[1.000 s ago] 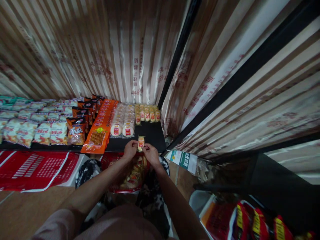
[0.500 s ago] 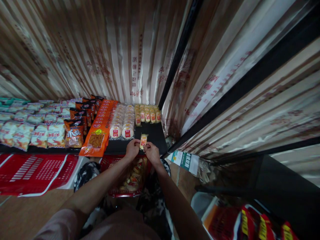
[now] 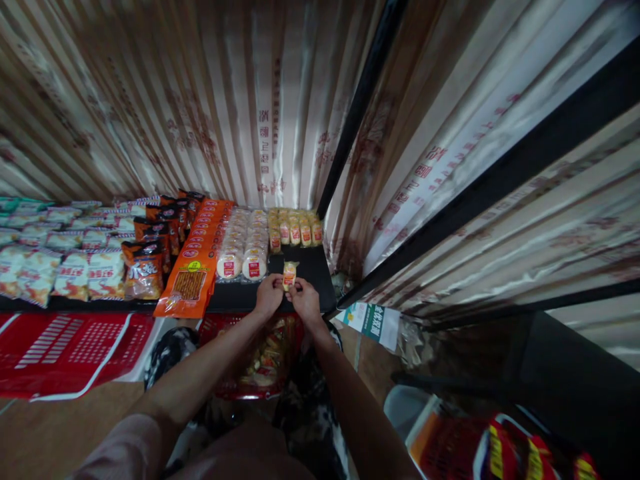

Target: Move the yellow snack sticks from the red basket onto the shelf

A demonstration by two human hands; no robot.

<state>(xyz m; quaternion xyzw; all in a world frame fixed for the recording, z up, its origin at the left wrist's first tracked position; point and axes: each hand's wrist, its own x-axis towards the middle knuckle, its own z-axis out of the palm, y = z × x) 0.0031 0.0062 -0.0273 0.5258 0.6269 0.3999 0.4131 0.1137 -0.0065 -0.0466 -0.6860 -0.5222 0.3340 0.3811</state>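
Observation:
A small yellow snack packet (image 3: 289,274) with a red label stands between my two hands over the dark shelf (image 3: 320,277). My left hand (image 3: 270,294) is closed at its left edge, fingertips pinched. On the other side my right hand (image 3: 305,298) grips its lower right corner. Behind it, similar yellow packets (image 3: 295,230) are lined up at the back corner of the shelf. To their left lie rows of round white packaged cakes (image 3: 241,257). Below my hands, a red basket (image 3: 220,387) between my legs holds more wrapped snacks (image 3: 265,357).
Left along the shelf are a large orange bag (image 3: 186,283), orange-and-black bags (image 3: 143,270) and several white bags (image 3: 106,273). A black post (image 3: 357,107) rises at the shelf's right corner before the curtain (image 3: 225,100). Red packages (image 3: 500,443) lie lower right.
The packet has moved slightly away from me and up, with both hands still on it. The view has shifted a little.

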